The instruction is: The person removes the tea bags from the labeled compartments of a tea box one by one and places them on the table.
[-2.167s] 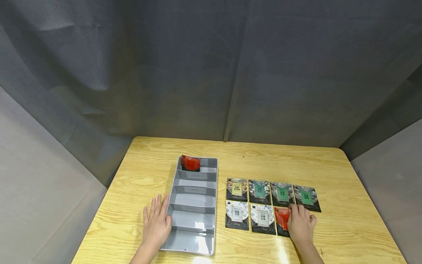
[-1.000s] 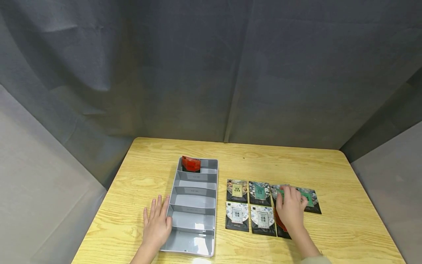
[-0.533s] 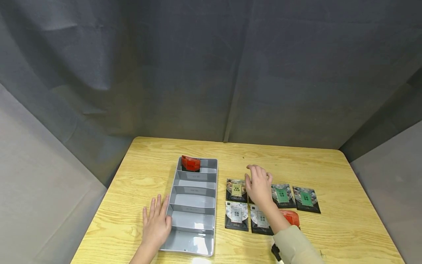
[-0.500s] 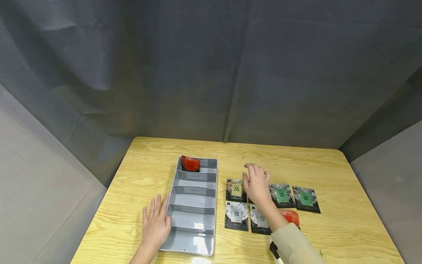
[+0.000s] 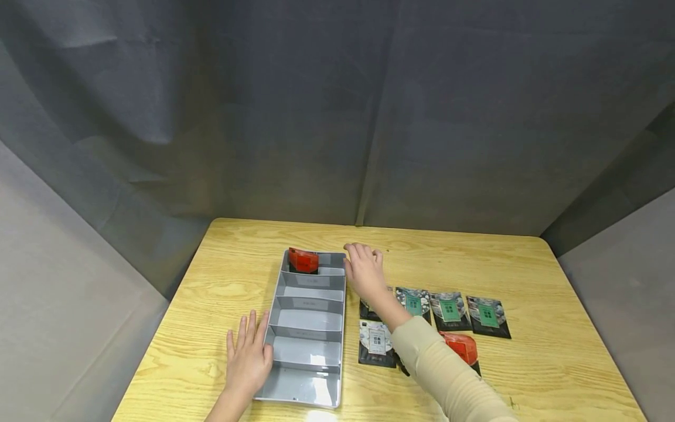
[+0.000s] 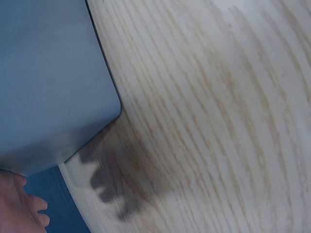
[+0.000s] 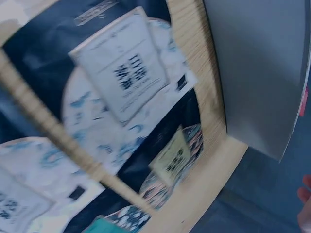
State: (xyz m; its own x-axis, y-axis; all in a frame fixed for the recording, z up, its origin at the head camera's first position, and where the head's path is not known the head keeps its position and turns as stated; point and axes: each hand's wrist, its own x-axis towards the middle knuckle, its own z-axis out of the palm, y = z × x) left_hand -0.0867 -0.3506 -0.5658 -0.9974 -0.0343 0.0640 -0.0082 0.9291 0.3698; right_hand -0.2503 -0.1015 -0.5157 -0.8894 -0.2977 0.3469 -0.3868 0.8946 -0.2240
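Observation:
A grey tray (image 5: pixel 307 353) with several compartments stands left of centre; a red-and-black sachet (image 5: pixel 304 262) stands in its far compartment. My left hand (image 5: pixel 247 358) lies with straight, spread fingers along the tray's left side, thumb at its rim. The right hand (image 5: pixel 365 274), fingers bent and nothing visible in them, hovers at the tray's far right corner. In the right wrist view only its fingertips (image 7: pixel 305 201) show, beyond the tray wall. Right of the tray lie a white sachet (image 5: pixel 377 343), several green-labelled sachets (image 5: pixel 488 316) and another red sachet (image 5: pixel 462 347).
The right sleeve (image 5: pixel 429 358) covers most of a second white sachet and part of the front row. A yellow-labelled sachet (image 7: pixel 171 162) shows near the tray in the right wrist view. The wooden table (image 5: pixel 559 328) ends at a grey curtain (image 5: pixel 453 146) behind.
My right hand has travelled left and away from me, from the near red sachet across the far row to the tray's far corner. The left hand, tray and sachets look unmoved.

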